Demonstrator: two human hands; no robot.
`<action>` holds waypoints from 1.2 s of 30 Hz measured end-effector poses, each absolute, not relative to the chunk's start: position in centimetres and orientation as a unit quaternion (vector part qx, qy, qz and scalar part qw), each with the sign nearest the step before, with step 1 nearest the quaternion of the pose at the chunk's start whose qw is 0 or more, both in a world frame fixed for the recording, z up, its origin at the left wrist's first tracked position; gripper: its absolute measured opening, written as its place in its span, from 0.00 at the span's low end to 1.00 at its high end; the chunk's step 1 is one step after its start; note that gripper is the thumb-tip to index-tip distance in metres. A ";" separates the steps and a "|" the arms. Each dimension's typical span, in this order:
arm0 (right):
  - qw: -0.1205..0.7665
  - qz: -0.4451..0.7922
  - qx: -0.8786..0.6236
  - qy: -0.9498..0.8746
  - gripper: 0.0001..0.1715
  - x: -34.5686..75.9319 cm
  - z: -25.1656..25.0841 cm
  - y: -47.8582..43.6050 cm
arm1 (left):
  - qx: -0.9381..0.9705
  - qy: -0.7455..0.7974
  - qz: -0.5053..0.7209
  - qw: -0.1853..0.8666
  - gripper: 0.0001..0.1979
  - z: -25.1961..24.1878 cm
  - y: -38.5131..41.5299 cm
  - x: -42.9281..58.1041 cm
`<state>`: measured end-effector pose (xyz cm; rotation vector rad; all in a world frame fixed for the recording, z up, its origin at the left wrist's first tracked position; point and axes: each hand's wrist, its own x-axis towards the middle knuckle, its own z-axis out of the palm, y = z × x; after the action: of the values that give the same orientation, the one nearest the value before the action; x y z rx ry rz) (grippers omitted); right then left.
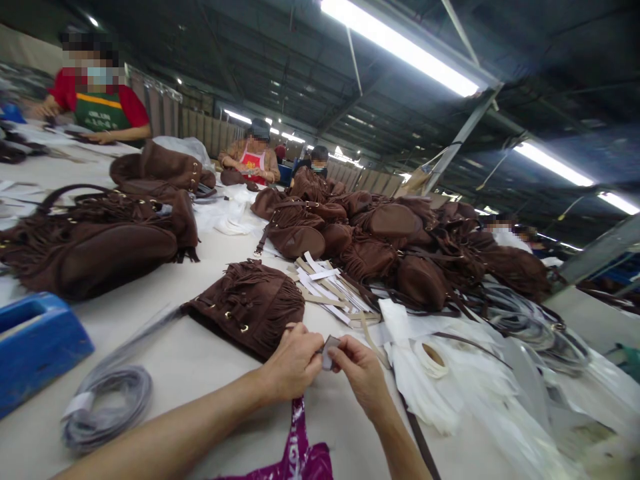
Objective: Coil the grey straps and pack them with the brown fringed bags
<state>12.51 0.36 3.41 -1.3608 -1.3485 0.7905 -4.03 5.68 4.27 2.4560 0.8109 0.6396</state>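
Right hand (pixel 357 367): grip narrow, thumb and fingers pinching a small, flat, grey piece (pixel 329 353).
Left hand (pixel 294 360): grip drawn in narrow, fingers curled at the left edge of the grey piece; cannot tell what lies between them.
Grey piece: between the two hands, raised over the off-white bench (pixel 195 373), just beyond the purple plastic bag with white lettering (pixel 307 460).
Purple bag: at the near edge of view, its narrow upper part rising to just under the left hand.
Nearest brown bag: a dark brown fringed bag with gold-coloured eyelets (pixel 255 303), lying on its side just past the left hand.
Coil: a grey, plastic-wrapped strap coil (pixel 107 407), on the bench left of the left forearm.
Blue object: a blue plastic block-shaped holder (pixel 40 353), at the left edge.
Strips: loose white and tan flat strips (pixel 327 287), beyond the hands, before a large heap of dark brown bags (pixel 395 223).
Right side: crumpled white wrapping sheets (pixel 450 393) with a white tape roll (pixel 434 360) among them.
Far side: a person in a green apron (pixel 103 110) and a person in a red apron (pixel 253 160), both working across the bench.
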 end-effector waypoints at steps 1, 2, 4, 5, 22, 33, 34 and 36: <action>0.518 0.298 -0.574 -0.560 0.17 12.3 3.2 0.4 | 0.897 0.293 0.236 0.232 0.06 4.3 5.7 -4.1; 0.526 0.270 -0.582 -0.559 0.17 12.1 2.9 0.5 | 0.898 0.291 0.239 0.227 0.06 4.3 5.8 -4.1; 0.535 0.233 -0.590 -0.557 0.15 11.6 2.4 0.5 | 0.898 0.290 0.244 0.223 0.06 4.3 5.7 -4.0; 0.537 0.224 -0.592 -0.558 0.14 11.4 2.3 0.5 | 0.897 0.294 0.242 0.225 0.06 4.3 5.7 -4.0; 0.459 -0.068 -0.514 -0.721 0.13 10.6 2.4 -1.6 | 0.829 0.369 0.211 0.362 0.10 4.6 5.7 -3.7; 0.382 -0.122 -0.455 -0.795 0.15 11.5 2.7 -2.5 | 0.690 0.274 0.257 0.619 0.05 3.4 6.4 -3.4; 0.376 -0.118 -0.449 -0.802 0.16 11.7 2.7 -2.5 | 0.679 0.276 0.260 0.630 0.05 3.4 6.4 -3.4; 0.365 -0.103 -0.443 -0.812 0.19 12.1 2.5 -2.5 | 0.669 0.270 0.259 0.642 0.06 3.5 6.3 -3.4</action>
<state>12.08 -2.52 2.55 -1.1392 -2.0881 -0.2643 -3.44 6.28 3.51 1.5236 0.6161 0.5907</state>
